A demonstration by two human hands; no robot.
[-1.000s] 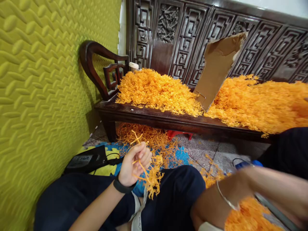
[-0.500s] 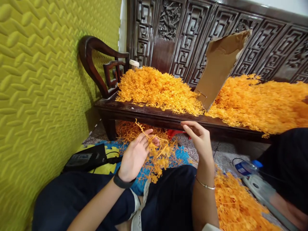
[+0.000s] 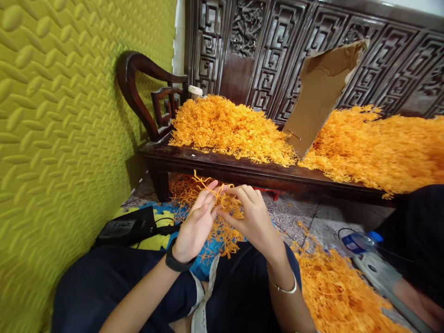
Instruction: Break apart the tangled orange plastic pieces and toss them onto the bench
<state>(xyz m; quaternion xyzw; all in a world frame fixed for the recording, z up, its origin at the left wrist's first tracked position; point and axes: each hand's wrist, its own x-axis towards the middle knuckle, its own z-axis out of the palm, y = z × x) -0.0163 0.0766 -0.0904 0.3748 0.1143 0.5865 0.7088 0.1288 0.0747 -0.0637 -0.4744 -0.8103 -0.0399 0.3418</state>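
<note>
My left hand (image 3: 194,229), palm turned up and a black band on its wrist, holds a thin, branching orange plastic strand (image 3: 200,181). It sticks out past the fingertips, and small pieces hang from it. On the strand's other side, my right hand (image 3: 255,222) has its thumb and fingers closed around part of it, close to the left fingers. Just what lies between those fingertips is partly hidden. Beyond the hands, a heap of small orange pieces (image 3: 225,132) rests on a dark wooden bench (image 3: 256,172).
A cardboard sheet (image 3: 322,88) stands between that heap and a second orange heap (image 3: 381,143). Bare orange stems (image 3: 185,196) lie under the bench. More orange strands (image 3: 336,291) cover the floor at right, near a bottle (image 3: 360,241) and another person's leg. A black bag (image 3: 126,226) lies left.
My right hand has moved left and down from the bench edge to the strand in my left hand. The left hand has stayed nearly in place, still holding it.
</note>
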